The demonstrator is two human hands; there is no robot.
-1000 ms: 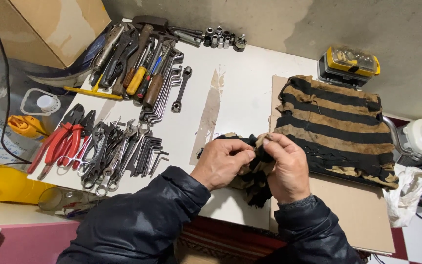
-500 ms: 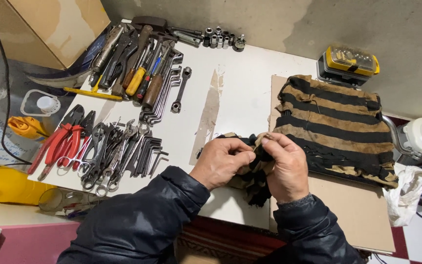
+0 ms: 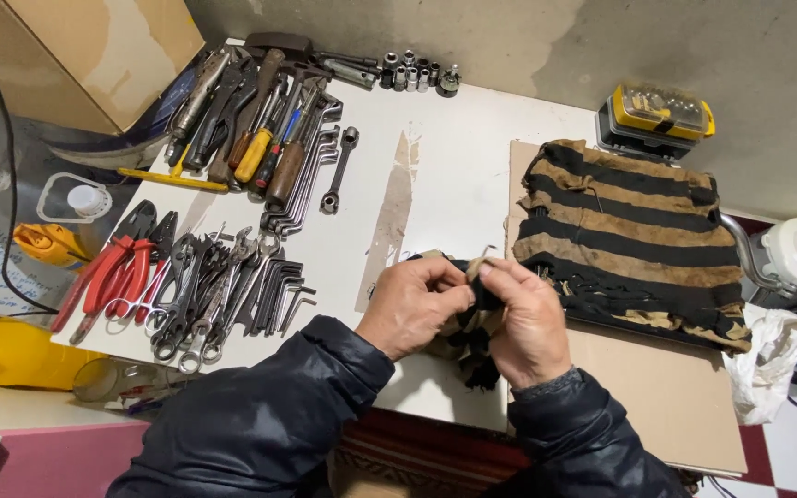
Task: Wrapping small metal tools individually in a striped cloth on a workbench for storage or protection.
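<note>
We have both hands, left and right, clenched on a rag wrapping a hex key; most tools lie sorted on the bench.

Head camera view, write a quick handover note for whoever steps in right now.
Left hand: fingers pinch a scrap of black-and-tan rag at the table's near edge.
Right hand: grips the same scrap; a small bent metal key sticks up between the hands.
Striped cloth: spread on the cardboard sheet, right.
Hex keys, pliers, wrenches: laid out left; screwdrivers and sockets behind.
Done: tools laid out in groups.
Left: the piece in hand, still being rubbed or wrapped; can't tell which.
</note>
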